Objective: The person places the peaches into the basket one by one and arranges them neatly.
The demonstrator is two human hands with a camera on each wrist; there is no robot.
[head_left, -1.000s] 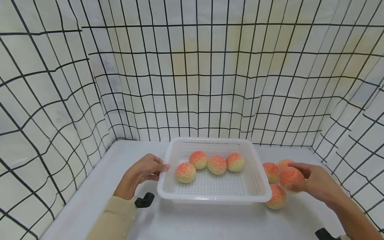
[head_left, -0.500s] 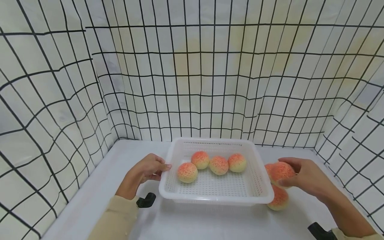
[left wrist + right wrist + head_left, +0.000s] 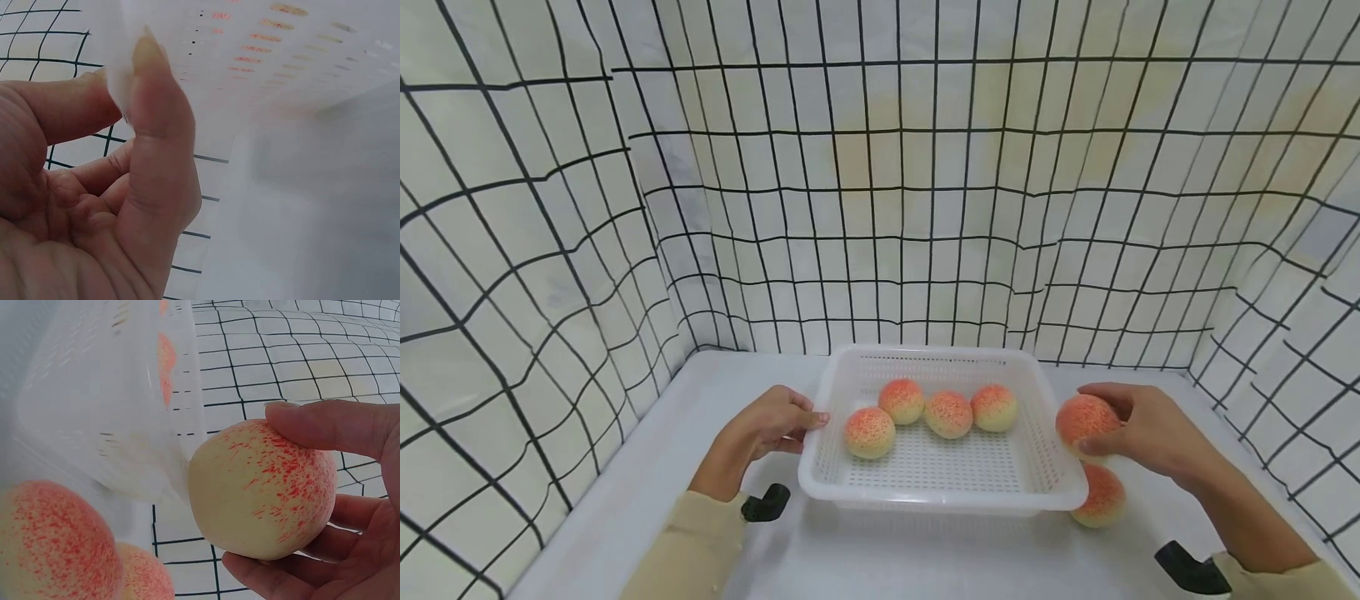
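A white slotted plastic basket [image 3: 947, 497] has several red-and-cream peaches inside, among them a peach [image 3: 869, 432] at its left. My left hand [image 3: 775, 427] pinches the basket's left rim; in the left wrist view its thumb [image 3: 161, 125] lies against the basket wall. My right hand [image 3: 1146, 429] grips another peach [image 3: 1084, 422] between thumb and fingers, right beside the basket's right wall. In the right wrist view that peach [image 3: 259, 487] appears off the table. Below it, a loose peach [image 3: 1101, 497] lies by the basket's right front corner.
A second loose peach [image 3: 147, 575] shows in the right wrist view, but is hidden in the head view. Black wire mesh [image 3: 925, 208] over white sheeting stands at the back and both sides of the white table [image 3: 955, 558].
My right hand has moved left with the gripped peach, from among the loose peaches to the basket's right edge. The left hand keeps its hold on the rim.
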